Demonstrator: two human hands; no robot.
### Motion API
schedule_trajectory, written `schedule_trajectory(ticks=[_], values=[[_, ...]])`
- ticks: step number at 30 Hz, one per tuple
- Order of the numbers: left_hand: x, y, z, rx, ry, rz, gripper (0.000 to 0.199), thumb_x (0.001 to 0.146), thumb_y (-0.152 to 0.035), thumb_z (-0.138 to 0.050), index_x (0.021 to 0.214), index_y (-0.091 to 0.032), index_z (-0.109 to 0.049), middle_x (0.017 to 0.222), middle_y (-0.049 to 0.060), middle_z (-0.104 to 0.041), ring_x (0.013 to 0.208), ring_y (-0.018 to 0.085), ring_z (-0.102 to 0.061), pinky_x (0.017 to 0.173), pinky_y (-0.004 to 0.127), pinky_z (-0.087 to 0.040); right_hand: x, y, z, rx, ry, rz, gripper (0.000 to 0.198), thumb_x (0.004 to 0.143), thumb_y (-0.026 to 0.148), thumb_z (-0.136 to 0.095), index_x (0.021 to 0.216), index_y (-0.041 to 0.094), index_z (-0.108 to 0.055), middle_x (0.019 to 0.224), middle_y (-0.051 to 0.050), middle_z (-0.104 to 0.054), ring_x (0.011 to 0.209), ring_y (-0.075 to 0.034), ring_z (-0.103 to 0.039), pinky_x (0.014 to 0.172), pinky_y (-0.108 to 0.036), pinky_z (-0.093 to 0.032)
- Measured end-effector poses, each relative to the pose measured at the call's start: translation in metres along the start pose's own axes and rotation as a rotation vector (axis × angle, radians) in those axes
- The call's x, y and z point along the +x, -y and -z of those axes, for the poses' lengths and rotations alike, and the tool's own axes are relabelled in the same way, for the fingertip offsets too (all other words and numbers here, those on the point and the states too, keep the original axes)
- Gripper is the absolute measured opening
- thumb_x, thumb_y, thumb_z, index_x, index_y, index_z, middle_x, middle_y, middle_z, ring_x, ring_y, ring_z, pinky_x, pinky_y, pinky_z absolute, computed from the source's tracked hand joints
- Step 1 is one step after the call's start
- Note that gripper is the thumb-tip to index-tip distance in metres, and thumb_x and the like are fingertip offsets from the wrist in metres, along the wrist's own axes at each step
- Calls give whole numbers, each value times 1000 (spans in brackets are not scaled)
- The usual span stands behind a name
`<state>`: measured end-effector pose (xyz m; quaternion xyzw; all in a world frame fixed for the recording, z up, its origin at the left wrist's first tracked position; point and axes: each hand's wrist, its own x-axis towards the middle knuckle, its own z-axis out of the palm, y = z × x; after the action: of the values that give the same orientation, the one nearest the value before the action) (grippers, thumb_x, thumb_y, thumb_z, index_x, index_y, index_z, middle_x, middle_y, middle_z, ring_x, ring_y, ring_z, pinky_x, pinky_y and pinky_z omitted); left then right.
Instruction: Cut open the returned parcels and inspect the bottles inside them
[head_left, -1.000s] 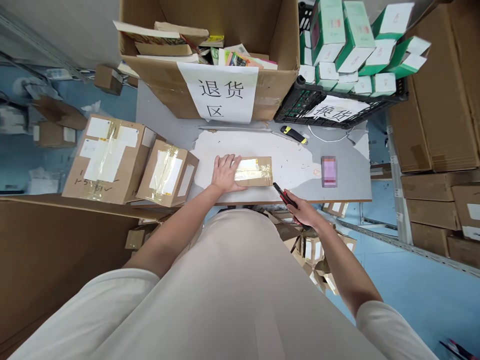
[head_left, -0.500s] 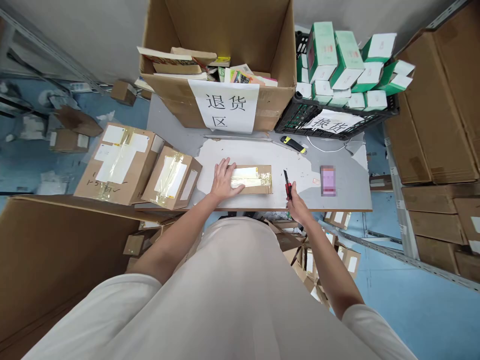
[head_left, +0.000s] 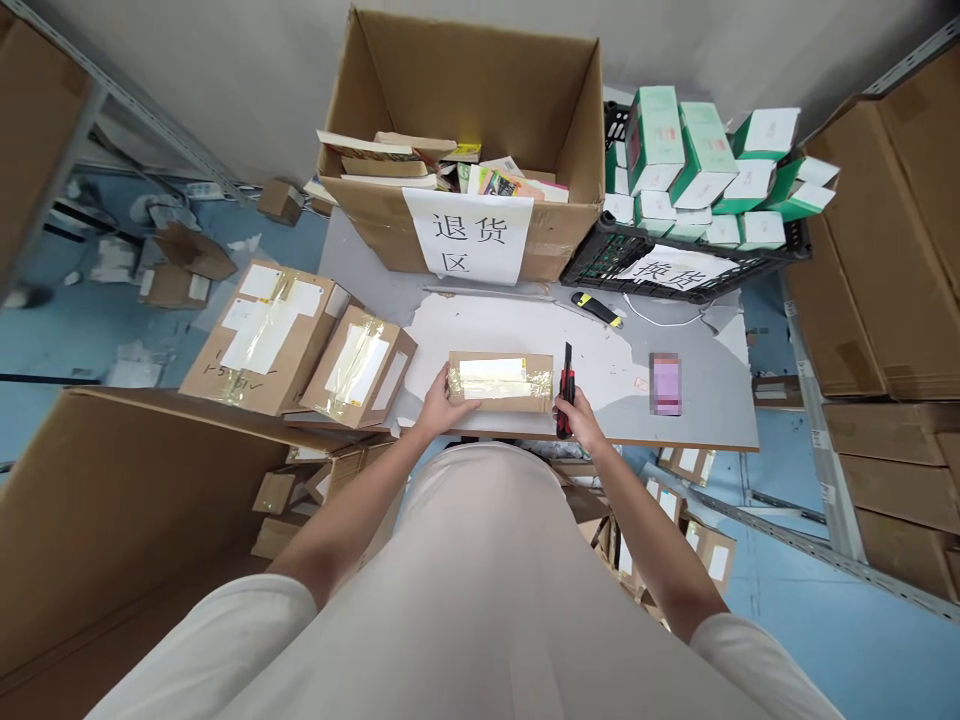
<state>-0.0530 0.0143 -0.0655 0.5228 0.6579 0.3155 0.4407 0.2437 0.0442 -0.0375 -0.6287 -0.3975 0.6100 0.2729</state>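
A small taped cardboard box (head_left: 501,381) with a white label lies on the worktable in front of me. My left hand (head_left: 444,402) grips its left end, the thumb along the near side. In my right hand (head_left: 581,420) is a red and black box cutter (head_left: 565,393), blade extended and pointing away from me. That hand is close by the box's right end; whether its fingers touch the box I cannot tell. A second cutter, black and yellow (head_left: 597,309), lies farther back on the table.
Two taped cartons, a larger one (head_left: 259,335) and a smaller one (head_left: 358,366), stand at the left. Behind are a big open carton of books (head_left: 551,235) and a black crate (head_left: 796,232) of green-white boxes. A blurred pink item (head_left: 666,384) lies right on the worktable (head_left: 712,410).
My left hand has moved from the top of the box to its left end. My right hand has brought the cutter closer to the box's right end. The view has shifted slightly.
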Motion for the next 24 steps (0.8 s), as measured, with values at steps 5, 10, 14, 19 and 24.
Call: schedule_trajectory(ticks=[5,10,14,19,24], values=[[-8,15,5,-138,158,-35,120,63,-51,-77,153,-16,-6,152,18,-35,139,29,-38,110,40,-38,-1,-3,-4,-13,34,52,71,57,35,-79,118,24,-47,103,-1,-59,94,-17,-58,90,-33,-47],[4,29,5,-140,156,-1,106,65,-49,-74,150,-16,-20,144,16,-47,132,28,-47,109,42,-38,2,-8,-2,-43,112,38,80,50,34,-83,121,24,-48,99,-1,-62,89,-18,-59,84,-34,-49],[10,30,5,-109,156,62,98,64,-52,-73,145,-17,-30,139,15,-53,127,29,-51,107,45,-40,8,-15,-6,-62,30,50,70,57,40,-76,119,22,-50,81,3,-58,69,-14,-53,68,-31,-49],[12,17,10,-160,134,67,91,67,-55,-69,143,-16,-36,136,14,-56,123,27,-55,101,42,-47,17,-3,-5,-42,-11,71,51,62,45,-72,102,19,-56,70,5,-55,58,-12,-50,56,-27,-46],[25,-2,12,9,-46,184,62,80,-58,-57,127,-17,-53,105,11,-72,96,24,-68,85,38,-53,36,22,-4,-150,-181,81,40,71,56,-64,84,18,-58,65,2,-55,55,-13,-50,53,-27,-45]])
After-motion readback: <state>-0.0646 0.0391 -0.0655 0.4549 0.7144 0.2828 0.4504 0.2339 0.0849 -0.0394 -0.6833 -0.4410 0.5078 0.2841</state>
